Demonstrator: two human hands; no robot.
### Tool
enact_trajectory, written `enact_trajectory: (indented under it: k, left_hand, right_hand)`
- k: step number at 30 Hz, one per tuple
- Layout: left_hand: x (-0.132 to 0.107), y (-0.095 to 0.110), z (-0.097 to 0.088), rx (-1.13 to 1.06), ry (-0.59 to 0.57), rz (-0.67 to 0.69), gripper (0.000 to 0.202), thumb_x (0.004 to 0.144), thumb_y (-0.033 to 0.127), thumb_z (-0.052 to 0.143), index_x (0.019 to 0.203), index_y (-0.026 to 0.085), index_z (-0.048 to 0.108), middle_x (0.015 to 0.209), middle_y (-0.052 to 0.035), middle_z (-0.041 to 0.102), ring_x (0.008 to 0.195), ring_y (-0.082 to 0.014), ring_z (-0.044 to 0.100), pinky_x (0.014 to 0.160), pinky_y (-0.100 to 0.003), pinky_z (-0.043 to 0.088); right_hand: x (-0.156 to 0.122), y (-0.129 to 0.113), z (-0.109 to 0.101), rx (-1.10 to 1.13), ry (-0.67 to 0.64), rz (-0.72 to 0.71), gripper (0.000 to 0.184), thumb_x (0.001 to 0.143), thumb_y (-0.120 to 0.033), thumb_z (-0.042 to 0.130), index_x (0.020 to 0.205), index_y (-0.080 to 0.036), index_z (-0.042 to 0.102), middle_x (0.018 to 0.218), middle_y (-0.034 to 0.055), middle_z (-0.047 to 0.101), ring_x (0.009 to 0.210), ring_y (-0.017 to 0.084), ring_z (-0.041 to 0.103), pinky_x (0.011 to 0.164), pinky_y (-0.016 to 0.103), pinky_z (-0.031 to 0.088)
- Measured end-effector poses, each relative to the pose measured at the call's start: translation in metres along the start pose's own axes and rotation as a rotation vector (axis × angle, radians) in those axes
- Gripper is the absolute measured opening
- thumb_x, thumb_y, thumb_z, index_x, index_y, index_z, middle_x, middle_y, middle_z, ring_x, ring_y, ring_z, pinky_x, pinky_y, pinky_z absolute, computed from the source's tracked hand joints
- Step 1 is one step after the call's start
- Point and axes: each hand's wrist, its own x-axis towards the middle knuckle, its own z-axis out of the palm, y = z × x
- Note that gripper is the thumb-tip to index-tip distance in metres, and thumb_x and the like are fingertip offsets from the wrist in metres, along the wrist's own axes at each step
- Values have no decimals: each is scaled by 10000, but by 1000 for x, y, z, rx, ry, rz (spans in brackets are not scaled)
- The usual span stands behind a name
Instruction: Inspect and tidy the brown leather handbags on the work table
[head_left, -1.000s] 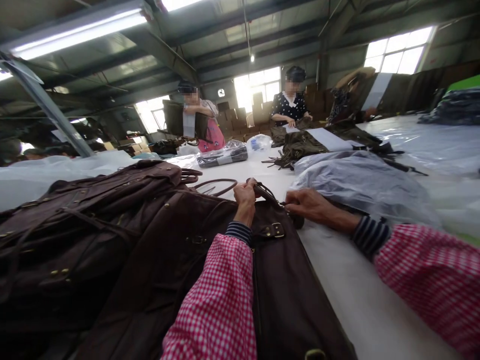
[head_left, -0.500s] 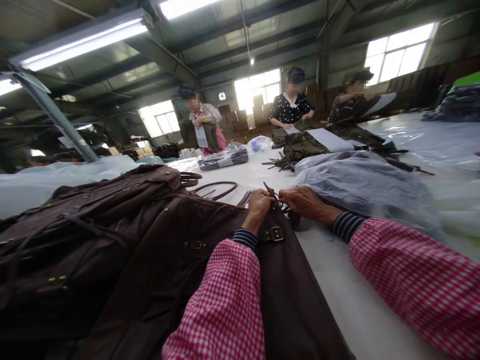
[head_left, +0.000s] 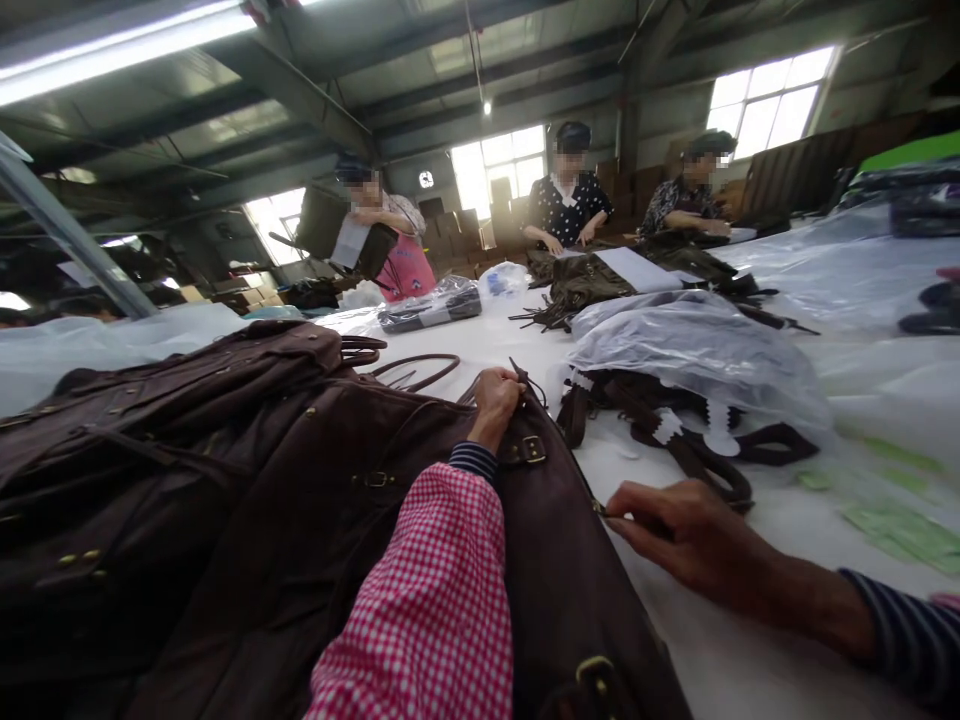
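At the near side of the bench (head_left: pixel 491 345), a brown bag (head_left: pixel 574 570) lies flat, its top pointing toward the far edge. The left hand (head_left: pixel 495 398) is closed in a fist on the bag's top corner, with thin strap ends (head_left: pixel 525 375) poking out past the fingers. A brass buckle (head_left: pixel 534 450) sits just below that fist. The right hand (head_left: pixel 694 540) is nearly closed, thumb and forefinger pinching a small zip pull (head_left: pixel 598 508) at the bag's right edge.

To the left, more brown bags (head_left: pixel 202 395) lie heaped, and a handle (head_left: pixel 431 375) loops out onto the white top. Right of the bag, brown straps (head_left: pixel 701 465) lie partly under a clear plastic sheet (head_left: pixel 697 335), with green slips (head_left: pixel 904 530) nearer the right edge. Toward the far edge are a plastic-wrapped packet (head_left: pixel 431 312) and a pile of olive bags (head_left: pixel 577 290) topped with white paper (head_left: pixel 637 268). Three co-workers (head_left: pixel 566 212) are across the bench, one holding up a dark bag (head_left: pixel 322 222).
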Motion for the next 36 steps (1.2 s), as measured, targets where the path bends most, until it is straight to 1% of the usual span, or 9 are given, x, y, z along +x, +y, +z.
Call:
enact_trajectory:
  k: [5,9,13,17,20,22,26,32,36]
  left_hand:
    - [-6,26,-10,175,28,102,106,706,176,712,801,205,750,738,-38,727,798,-218,685,743,-299,484]
    - [-22,40,-12,326,49,188,153,785,176,646,904,202,737,817,-62,727,876,-243,680,811,-333,480]
    - [-51,43,-15,464,-39,292,281,865,177,586,1130,156,677,902,-97,721,944,-264,660,865,-373,482]
    - [-99,54,-41,565,-276,544,438,862,102,578,1271,254,610,1242,-55,671,1186,-217,559,996,-338,435]
    - [-139,62,-66,734,-641,877,374,900,63,503,1163,287,648,1223,-14,676,1206,-192,527,970,-321,424]
    - [-159,61,-75,843,-757,1003,328,924,80,495,1159,262,634,1216,-32,674,1185,-202,527,950,-344,420]
    - [-177,46,-68,910,-576,986,223,964,142,486,1125,233,609,1218,-48,666,1151,-229,524,922,-378,421]
    - [-171,34,-60,959,-378,979,158,921,118,513,1001,207,616,1113,-63,656,1051,-252,509,830,-381,427]
    - [-175,43,-71,893,-518,1080,229,902,78,524,1022,240,632,1170,-32,682,1234,-264,462,955,-401,381]
  right_hand:
    - [-13,-10,10,256,-96,2,208,916,-267,582,722,-192,593,554,-67,415,504,85,362,526,247,256]
    - [-7,-17,-2,442,-222,-45,143,812,-174,598,671,-175,573,595,-58,465,565,83,407,544,217,287]
    - [-5,-18,-6,515,-242,-51,115,751,-127,597,652,-170,555,566,-78,453,540,70,386,536,214,279]
    - [-5,-16,-3,498,-196,-98,114,778,-130,589,678,-173,554,586,-82,439,559,74,393,536,223,268]
    - [-3,-13,0,574,-195,-113,83,779,-140,582,703,-170,568,616,-78,436,582,81,395,542,225,273]
    - [-2,-12,1,613,-198,-117,87,763,-141,577,685,-168,551,617,-76,420,585,84,379,540,228,267]
    - [-6,-15,-2,698,-219,-82,112,745,-155,571,645,-167,521,611,-68,434,586,86,375,535,224,276]
    - [-10,-18,-20,782,-400,-57,92,770,-178,603,684,-149,594,594,-54,494,561,85,408,519,221,287]
    - [3,-4,-16,627,-109,12,242,926,-329,562,785,-151,645,673,-14,577,635,128,500,585,246,358]
